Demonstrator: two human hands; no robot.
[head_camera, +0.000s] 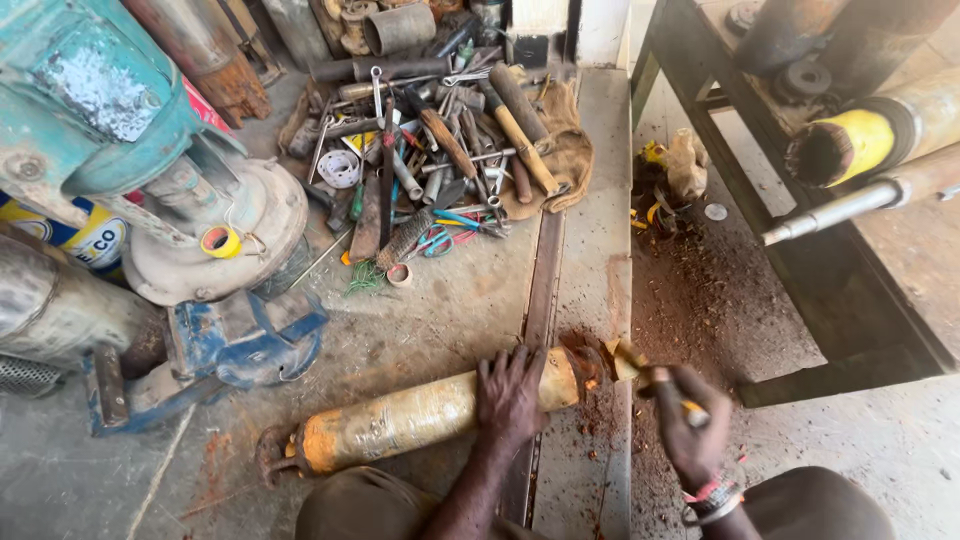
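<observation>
A long rusty yellowish cylinder (400, 420) lies on the concrete floor in front of me, its right end ragged and rust-red. My left hand (510, 395) presses down on top of it near that end. My right hand (688, 425) is closed around a small yellow-handled tool (692, 408) whose tip points at the cylinder's open end (600, 362). Reddish rust dust lies on the floor under that end.
A heap of hand tools (440, 160), spanners, hammers and scissors lies on sacking ahead. A blue vise (240, 340) and a teal machine (90, 100) stand at left. A dark steel frame (760, 180) with pipes (860, 140) stands at right. A metal rail (540, 290) runs along the floor.
</observation>
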